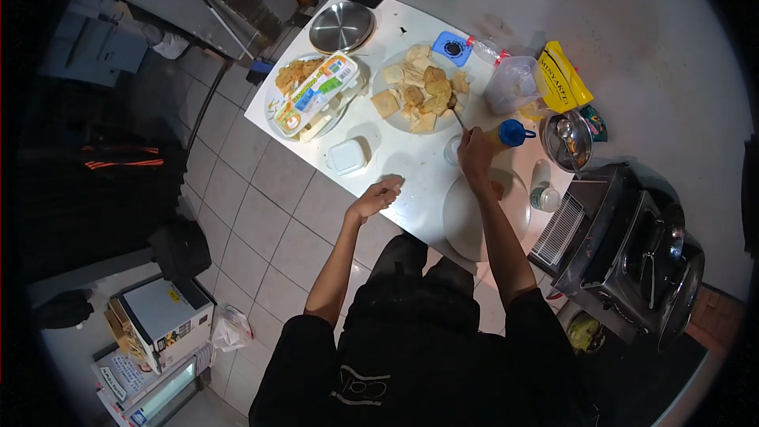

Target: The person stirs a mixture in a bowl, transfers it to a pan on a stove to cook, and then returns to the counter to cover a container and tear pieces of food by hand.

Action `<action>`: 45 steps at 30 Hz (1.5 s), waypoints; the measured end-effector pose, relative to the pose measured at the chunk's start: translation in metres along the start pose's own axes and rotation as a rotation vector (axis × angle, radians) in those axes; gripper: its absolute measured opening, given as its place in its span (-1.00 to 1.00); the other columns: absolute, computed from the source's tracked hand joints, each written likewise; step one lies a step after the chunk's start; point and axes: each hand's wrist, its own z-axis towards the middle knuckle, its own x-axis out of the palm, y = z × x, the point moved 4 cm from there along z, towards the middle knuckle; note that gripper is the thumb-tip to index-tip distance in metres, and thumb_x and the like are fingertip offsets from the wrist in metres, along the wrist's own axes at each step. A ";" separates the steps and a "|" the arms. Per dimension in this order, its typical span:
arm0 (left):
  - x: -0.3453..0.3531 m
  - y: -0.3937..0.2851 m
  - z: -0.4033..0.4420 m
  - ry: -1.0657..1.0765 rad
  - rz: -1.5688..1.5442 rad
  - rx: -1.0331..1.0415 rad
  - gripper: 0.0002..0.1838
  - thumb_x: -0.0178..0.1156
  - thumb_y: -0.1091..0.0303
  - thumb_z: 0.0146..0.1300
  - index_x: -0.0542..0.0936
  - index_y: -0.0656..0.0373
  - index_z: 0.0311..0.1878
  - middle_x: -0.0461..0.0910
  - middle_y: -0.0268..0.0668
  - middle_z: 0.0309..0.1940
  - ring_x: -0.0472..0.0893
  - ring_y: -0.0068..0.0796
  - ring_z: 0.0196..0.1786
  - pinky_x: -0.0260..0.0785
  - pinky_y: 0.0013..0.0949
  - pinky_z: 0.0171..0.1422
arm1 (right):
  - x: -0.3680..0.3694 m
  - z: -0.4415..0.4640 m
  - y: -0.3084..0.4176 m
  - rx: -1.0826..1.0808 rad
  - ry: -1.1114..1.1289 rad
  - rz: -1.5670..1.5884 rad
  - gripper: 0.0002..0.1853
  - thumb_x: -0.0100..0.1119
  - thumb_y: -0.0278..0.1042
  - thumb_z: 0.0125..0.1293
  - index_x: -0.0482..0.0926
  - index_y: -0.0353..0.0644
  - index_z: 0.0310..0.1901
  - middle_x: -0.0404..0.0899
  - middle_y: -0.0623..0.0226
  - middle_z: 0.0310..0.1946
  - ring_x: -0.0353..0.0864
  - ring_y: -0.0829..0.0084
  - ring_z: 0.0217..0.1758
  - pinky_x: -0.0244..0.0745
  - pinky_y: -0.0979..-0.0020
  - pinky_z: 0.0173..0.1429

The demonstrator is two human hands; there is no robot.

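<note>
Black shirt cloth (419, 356) is filling the foreground, facing the near edge of the tabletop (399, 154). At that edge the left hand (378, 199) is hovering, released, its fingers loosely extended. The right hand (474, 152) is gripping a metal utensil (458, 119), which is pointing into the food pieces (435, 83) lying on a plate (393, 119) midway along the tabletop. A labelled package (320, 91) is lying near the left edge, a white tub (346, 156) is sitting by the near edge, and a blue-capped bottle (514, 134) is sitting just beside the right hand
</note>
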 end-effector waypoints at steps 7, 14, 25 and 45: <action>-0.005 0.001 0.007 0.011 0.061 -0.015 -0.45 0.08 0.14 0.28 0.28 0.05 0.30 0.47 -0.39 -0.06 0.45 -0.60 -0.13 0.35 -0.49 -0.03 | 0.004 0.007 0.007 -0.014 -0.051 -0.124 -0.78 -0.01 -0.29 0.31 0.43 -0.28 -0.38 0.54 -0.01 -0.53 0.58 0.03 -0.42 0.45 0.11 -0.36; -0.008 0.008 0.006 0.012 0.030 -0.031 -0.46 0.07 0.14 0.28 0.29 0.08 0.29 0.48 -0.37 -0.07 0.46 -0.58 -0.12 0.36 -0.47 -0.01 | -0.009 0.015 0.026 -0.201 -0.118 -0.287 -0.88 0.06 -0.55 0.10 0.39 -0.32 -0.30 0.52 0.07 -0.47 0.60 0.10 -0.45 0.51 0.22 -0.39; 0.002 -0.011 0.009 0.036 0.090 -0.032 -0.43 0.03 0.04 0.29 0.26 0.05 0.32 0.47 -0.28 0.06 0.46 -0.45 0.04 0.34 -0.33 0.13 | -0.062 -0.019 0.046 -0.204 -0.209 -0.031 -0.92 0.02 -0.49 0.21 0.39 -0.32 -0.33 0.49 0.00 -0.52 0.57 0.00 -0.39 0.41 0.10 -0.37; 0.118 -0.025 0.045 0.030 0.389 -0.317 -0.48 0.20 0.17 0.19 0.20 0.31 0.01 0.47 -0.16 -0.23 0.60 -0.36 -0.25 0.56 -0.23 -0.27 | -0.211 -0.160 -0.191 0.320 -0.350 0.536 -0.77 -0.10 -0.31 0.41 0.45 -0.24 -0.34 0.31 0.51 -0.66 0.24 0.73 -0.69 0.14 0.59 -0.66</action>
